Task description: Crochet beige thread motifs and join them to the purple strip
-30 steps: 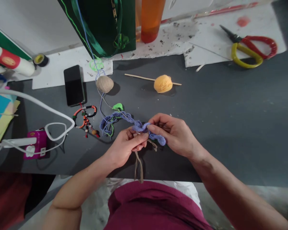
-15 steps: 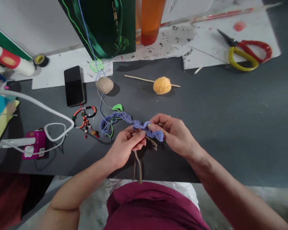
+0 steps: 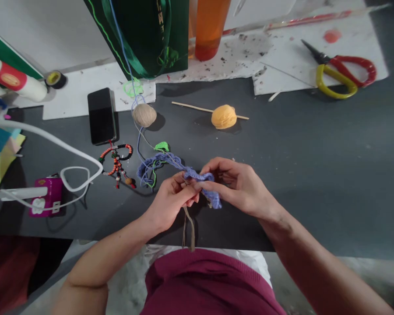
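Observation:
Both my hands meet over the dark table point(image 3: 298, 144), just above its near edge. My left hand point(image 3: 170, 203) pinches one end of a purple crocheted strip point(image 3: 202, 179) with closed fingers. My right hand point(image 3: 238, 186) grips the same strip from the right, fingers curled round it. The strip trails left into a loose purple and green tangle point(image 3: 151, 168) on the table. Beige yarn strands point(image 3: 188, 225) hang down from my left hand toward my lap. A thin purple thread runs up from the tangle past a beige yarn ball point(image 3: 144, 114).
An orange yarn ball point(image 3: 223, 117) on a wooden stick lies behind my hands. Scissors point(image 3: 343, 72) rest on white paper at back right. A black phone point(image 3: 101, 116), bead bracelet point(image 3: 116, 159), pink device point(image 3: 47, 201) with white cable, green bag point(image 3: 144, 35) and orange bottle point(image 3: 212, 28) stand left and behind.
My right hand has turned the strip, so its free end now hangs lower and nearer my left fingers. The hands stay in the same place.

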### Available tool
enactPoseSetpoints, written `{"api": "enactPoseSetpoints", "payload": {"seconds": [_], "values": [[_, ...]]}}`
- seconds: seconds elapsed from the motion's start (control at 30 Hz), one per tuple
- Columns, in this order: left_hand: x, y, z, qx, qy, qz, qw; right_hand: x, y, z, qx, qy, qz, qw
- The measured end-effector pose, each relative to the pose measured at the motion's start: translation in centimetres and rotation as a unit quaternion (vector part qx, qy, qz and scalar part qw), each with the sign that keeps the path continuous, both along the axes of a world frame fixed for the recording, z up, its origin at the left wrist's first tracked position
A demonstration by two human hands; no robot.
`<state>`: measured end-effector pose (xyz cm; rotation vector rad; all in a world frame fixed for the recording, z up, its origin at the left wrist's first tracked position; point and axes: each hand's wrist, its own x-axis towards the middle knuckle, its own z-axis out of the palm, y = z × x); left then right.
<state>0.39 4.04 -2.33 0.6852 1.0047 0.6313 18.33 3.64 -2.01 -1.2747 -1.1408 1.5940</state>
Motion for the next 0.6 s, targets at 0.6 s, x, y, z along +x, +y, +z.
{"api": "enactPoseSetpoints", "payload": {"seconds": [0.6], "values": [[0.01,-0.29,-0.18,0.076,0.033,0.030,0.996,0.15,-0.07,-0.14,0.024,0.048,0.013,0.998]]}}
